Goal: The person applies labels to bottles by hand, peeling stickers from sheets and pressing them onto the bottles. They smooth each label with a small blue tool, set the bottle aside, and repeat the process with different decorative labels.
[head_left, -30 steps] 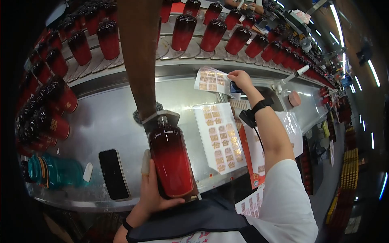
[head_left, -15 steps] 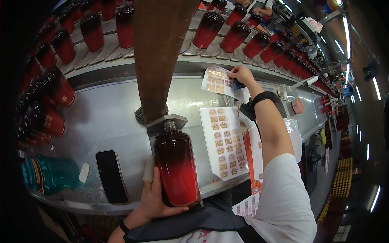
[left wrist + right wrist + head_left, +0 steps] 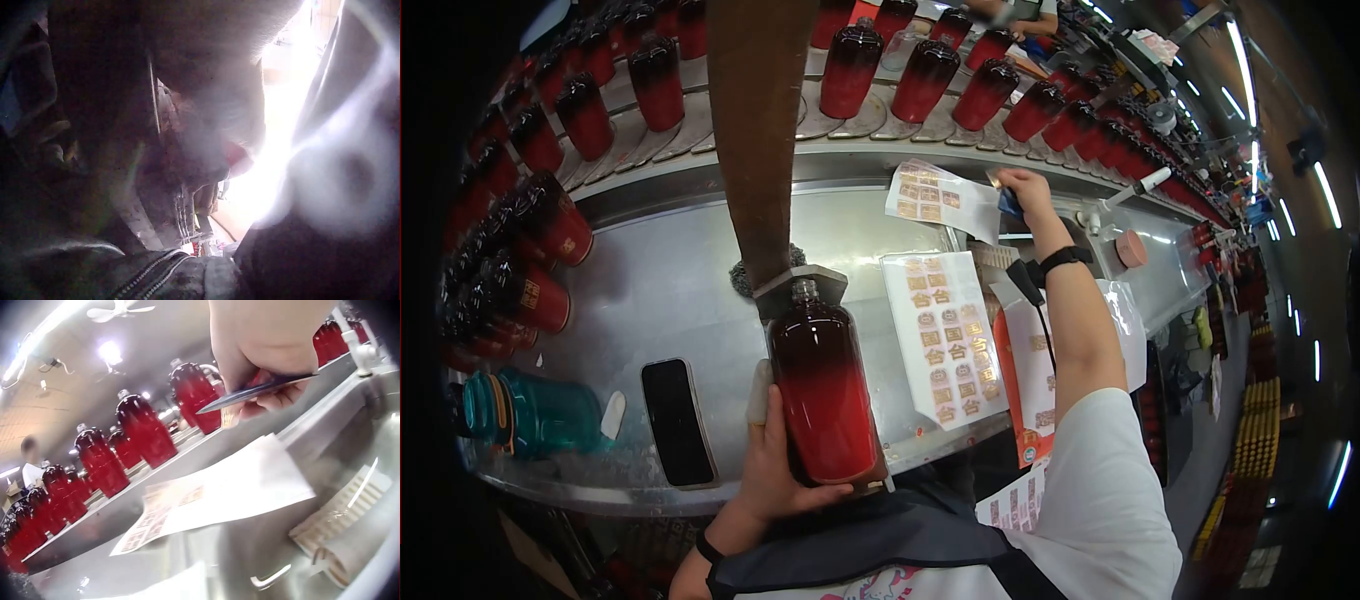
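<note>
In the head view a red bottle with a dark top [image 3: 821,400] lies in a holder, its neck against a metal bracket [image 3: 802,284]. My left hand [image 3: 774,468] rests along its lower left side, fingers extended and thumb below its base. My right hand [image 3: 1027,196] is at the far side of the table. Curled fingers there grip a dark flat card [image 3: 1009,203], and a small gold-marked sticker [image 3: 229,417] shows at the fingertips in the right wrist view. Beside that hand is a curled sheet of gold labels [image 3: 940,204]. The left wrist view is dark and blurred.
A larger label sheet [image 3: 945,340] lies right of the bottle. Left are a phone [image 3: 677,422], a teal jug [image 3: 550,415] and grouped bottles [image 3: 530,300]. A brown post [image 3: 758,130] rises behind the bracket. Bottles stand on a conveyor [image 3: 840,125] beyond; a pink cup [image 3: 1130,249] is right.
My right hand has moved right, off the small label sheet, with the card and a sticker in its fingers. My left hand has stayed at the bottle. Bottles on the conveyor have shifted.
</note>
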`<state>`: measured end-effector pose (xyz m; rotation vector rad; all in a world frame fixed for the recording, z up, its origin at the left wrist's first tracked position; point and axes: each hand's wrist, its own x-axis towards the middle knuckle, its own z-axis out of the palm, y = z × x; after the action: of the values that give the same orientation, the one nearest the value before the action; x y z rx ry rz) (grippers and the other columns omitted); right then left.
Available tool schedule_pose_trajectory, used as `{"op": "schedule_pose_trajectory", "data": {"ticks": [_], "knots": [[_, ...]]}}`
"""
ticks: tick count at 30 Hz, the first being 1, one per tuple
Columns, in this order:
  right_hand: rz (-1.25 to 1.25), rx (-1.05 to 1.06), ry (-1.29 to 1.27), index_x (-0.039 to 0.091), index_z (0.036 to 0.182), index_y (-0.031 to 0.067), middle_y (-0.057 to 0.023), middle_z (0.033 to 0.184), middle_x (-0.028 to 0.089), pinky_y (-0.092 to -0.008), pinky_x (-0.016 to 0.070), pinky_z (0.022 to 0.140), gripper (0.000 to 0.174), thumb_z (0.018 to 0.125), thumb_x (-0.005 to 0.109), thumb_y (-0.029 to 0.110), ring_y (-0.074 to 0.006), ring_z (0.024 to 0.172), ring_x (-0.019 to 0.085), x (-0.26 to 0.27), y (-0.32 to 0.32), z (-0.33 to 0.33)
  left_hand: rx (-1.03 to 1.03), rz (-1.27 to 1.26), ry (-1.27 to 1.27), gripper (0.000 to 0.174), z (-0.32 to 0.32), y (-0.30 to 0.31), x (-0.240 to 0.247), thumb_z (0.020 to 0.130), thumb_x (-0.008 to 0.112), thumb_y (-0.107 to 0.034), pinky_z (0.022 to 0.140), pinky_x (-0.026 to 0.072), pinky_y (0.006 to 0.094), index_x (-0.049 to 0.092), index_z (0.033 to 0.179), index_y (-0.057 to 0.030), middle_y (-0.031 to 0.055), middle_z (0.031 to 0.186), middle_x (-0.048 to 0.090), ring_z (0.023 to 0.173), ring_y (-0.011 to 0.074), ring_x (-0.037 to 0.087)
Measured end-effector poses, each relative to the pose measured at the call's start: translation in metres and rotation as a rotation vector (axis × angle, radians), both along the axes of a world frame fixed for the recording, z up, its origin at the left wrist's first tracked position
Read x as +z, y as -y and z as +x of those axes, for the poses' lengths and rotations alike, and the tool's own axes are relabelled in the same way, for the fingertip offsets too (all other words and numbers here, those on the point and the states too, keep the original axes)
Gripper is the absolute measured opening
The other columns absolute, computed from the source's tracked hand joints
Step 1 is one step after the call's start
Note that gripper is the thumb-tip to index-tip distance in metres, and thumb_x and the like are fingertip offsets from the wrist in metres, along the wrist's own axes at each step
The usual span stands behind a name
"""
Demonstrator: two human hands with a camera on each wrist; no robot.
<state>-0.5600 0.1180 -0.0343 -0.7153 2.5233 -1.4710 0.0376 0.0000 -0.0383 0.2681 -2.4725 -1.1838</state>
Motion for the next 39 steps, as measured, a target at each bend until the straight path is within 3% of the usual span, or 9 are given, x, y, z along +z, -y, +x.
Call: {"op": "schedule_pose_trajectory", "data": {"ticks": [6,12,16,21,26,31,34,35,39], "knots": [[0.144,0.046,0.311,0.077,0.085,0.0045,-0.0032,0.075,0.071,-0.0258,0.0467,0.062,0.017,0.072,0.080,0.014,-0.0117,0.064,0.060,-0.033,-0.097,-0.011,-0.005,0.081,-0.075,0.132,-0.002,0.001,-0.002,0.065,0.084,-0.056,0.113,0.0304,0.0493,0.006,0.152,0.0071,0.0331,0.151,0.025,0.138,0.0491,0.031],[0.925,0.146,-0.101,0.077,0.080,0.0043,-0.0109,0.072,0.071,-0.0342,0.0511,0.063,0.020,0.064,0.080,0.015,-0.0193,0.062,0.063,-0.052,-0.106,0.009,0.049,0.063,-0.115,0.131,-0.003,-0.003,-0.001,0.065,0.082,-0.057,0.107,0.0361,0.0484,0.011,0.151,0.0095,0.0321,0.144,0.036,0.129,0.0469,0.043],[1.166,0.046,-0.117,0.078,0.094,0.0116,-0.0175,0.102,0.072,-0.0415,0.0559,0.079,0.036,0.065,0.085,0.030,-0.0343,0.091,0.070,-0.063,-0.089,0.011,0.061,0.019,-0.056,0.130,-0.002,-0.002,0.008,0.065,0.082,-0.058,0.106,0.0374,0.0473,0.010,0.151,0.0094,0.0314,0.142,0.038,0.129,0.0449,0.044],[0.934,0.028,-0.382,0.077,0.089,0.0155,-0.0113,0.086,0.072,-0.0412,0.0552,0.074,0.018,0.073,0.073,0.024,-0.0296,0.084,0.070,0.010,-0.061,0.070,0.040,0.103,-0.028,0.125,0.000,0.001,0.017,0.071,0.078,-0.057,0.110,0.0345,0.0451,0.010,0.152,0.0079,0.0301,0.143,0.037,0.134,0.0411,0.041],[0.639,0.141,-0.442,0.076,0.092,0.0144,-0.0130,0.086,0.072,-0.0414,0.0546,0.072,0.020,0.078,0.071,0.027,-0.0306,0.083,0.069,0.067,-0.044,0.159,0.117,0.657,-0.203,0.098,-0.021,0.002,0.041,0.089,0.068,-0.039,0.114,0.0322,0.0417,0.008,0.154,0.0044,0.0256,0.148,0.033,0.135,0.0320,0.042],[0.327,0.308,-0.255,0.074,0.093,0.0083,-0.0091,0.076,0.070,-0.0317,0.0504,0.061,0.014,0.084,0.071,0.018,-0.0191,0.063,0.063,0.106,-0.034,0.262,0.219,0.532,-0.067,0.083,-0.042,0.003,0.054,0.088,0.067,-0.013,0.098,0.0504,0.0363,0.016,0.151,0.0057,0.0226,0.140,0.040,0.124,0.0278,0.052],[0.232,0.384,-0.173,0.073,0.096,0.0066,-0.0066,0.075,0.069,-0.0292,0.0485,0.059,0.014,0.086,0.070,0.017,-0.0144,0.060,0.059,0.106,-0.034,0.286,0.208,0.486,-0.082,0.083,-0.042,0.004,0.053,0.089,0.067,-0.014,0.097,0.0509,0.0360,0.016,0.152,0.0056,0.0214,0.139,0.040,0.123,0.0274,0.054],[0.206,0.404,-0.093,0.072,0.098,0.0020,0.0004,0.077,0.068,-0.0218,0.0455,0.061,0.013,0.088,0.071,0.011,-0.0036,0.066,0.055,0.112,-0.030,0.289,0.214,0.485,-0.094,0.083,-0.047,0.007,0.052,0.089,0.067,-0.014,0.097,0.0509,0.0360,0.016,0.152,0.0056,0.0214,0.139,0.040,0.123,0.0274,0.054],[0.184,0.430,-0.019,0.071,0.100,0.0016,-0.0002,0.080,0.069,-0.0218,0.0467,0.064,0.015,0.088,0.071,0.011,-0.0043,0.069,0.056,0.115,-0.025,0.311,0.168,0.611,-0.151,0.084,-0.046,0.010,0.039,0.090,0.067,-0.014,0.101,0.0485,0.0362,0.014,0.152,0.0055,0.0219,0.141,0.040,0.126,0.0268,0.052]]}}
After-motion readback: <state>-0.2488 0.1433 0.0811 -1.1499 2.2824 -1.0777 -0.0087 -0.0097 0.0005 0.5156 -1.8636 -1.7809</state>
